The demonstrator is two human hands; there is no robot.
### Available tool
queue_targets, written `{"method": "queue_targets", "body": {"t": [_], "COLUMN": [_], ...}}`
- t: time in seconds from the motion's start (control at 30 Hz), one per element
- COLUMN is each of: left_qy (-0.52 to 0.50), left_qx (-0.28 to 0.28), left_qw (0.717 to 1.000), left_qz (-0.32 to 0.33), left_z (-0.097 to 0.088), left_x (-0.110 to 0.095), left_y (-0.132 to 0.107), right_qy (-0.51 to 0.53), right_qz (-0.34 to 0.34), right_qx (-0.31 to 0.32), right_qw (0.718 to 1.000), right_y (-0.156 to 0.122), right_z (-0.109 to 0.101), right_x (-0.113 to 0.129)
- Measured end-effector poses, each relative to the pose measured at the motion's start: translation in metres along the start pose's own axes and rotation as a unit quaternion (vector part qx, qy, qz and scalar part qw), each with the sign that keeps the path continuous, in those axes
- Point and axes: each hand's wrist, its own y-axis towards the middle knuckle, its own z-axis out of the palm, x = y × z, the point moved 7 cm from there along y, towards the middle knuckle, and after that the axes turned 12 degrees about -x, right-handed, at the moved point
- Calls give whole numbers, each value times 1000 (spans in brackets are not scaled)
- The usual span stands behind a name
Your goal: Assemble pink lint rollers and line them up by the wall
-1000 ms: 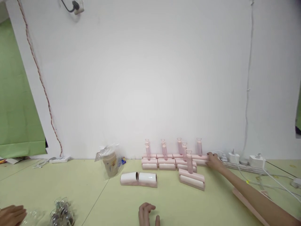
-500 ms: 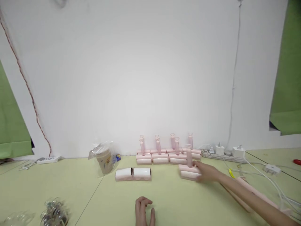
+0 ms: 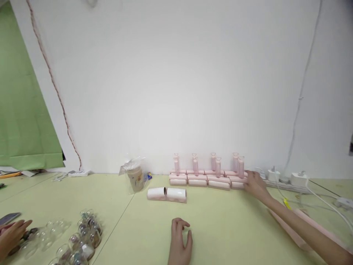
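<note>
At the right end of the front row, my right hand (image 3: 256,184) has its fingers around one end of a pink lint roller (image 3: 238,180). The roller has a white roll along its front and a clear pink handle standing up. Its left end meets the neighbouring lint roller (image 3: 218,182) in the row. Closer to me, my left hand (image 3: 180,239) hovers over or rests on the table with curled fingers, thumb apart, holding nothing. Beyond it lie two white rolls (image 3: 176,193) end to end.
A second row of pink rollers stands along the wall. A bagged cup (image 3: 135,177) is left of them. Clear domes with contents (image 3: 89,228) fill the left front, near another person's hand (image 3: 12,235). A power strip (image 3: 288,186), cables and long pink pieces (image 3: 289,230) lie right.
My right hand has carried the lint roller back toward the wall to the end of the front row. The view has swung left, bringing in another person's hand. My left hand keeps its pose.
</note>
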Motion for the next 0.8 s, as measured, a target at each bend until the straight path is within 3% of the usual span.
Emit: {"method": "queue_targets", "body": {"t": [0.1, 0.2, 0.3, 0.37, 0.43, 0.53, 0.67, 0.8], "left_qy": [4, -16, -43, -46, -41, -35, -38, -57], "left_qx": [50, 74, 73, 60, 37, 3, 9, 99], "left_qw": [999, 997, 996, 997, 997, 990, 974, 964], "left_qz": [2, 10, -5, -29, -62, -138, -224, -239], "left_z": [1, 0, -1, -3, -7, -12, 0, 47], "left_x": [-4, -14, -19, -17, -11, 3, 3, -36], "left_y": [-2, -3, -3, -2, 0, 2, 10, 20], "right_qy": [87, 178, 240, 270, 299, 352, 466, 579], "right_qz": [-79, -135, -123, -81, -24, 82, 222, 338], "right_qx": [72, 171, 244, 283, 327, 407, 484, 448], "right_qw": [991, 959, 932, 917, 896, 839, 706, 591], "right_y": [-26, -54, -71, -77, -80, -91, -124, -161], "right_z": [19, 52, 86, 103, 112, 103, 50, -6], "right_x": [61, 136, 199, 223, 230, 214, 175, 144]}}
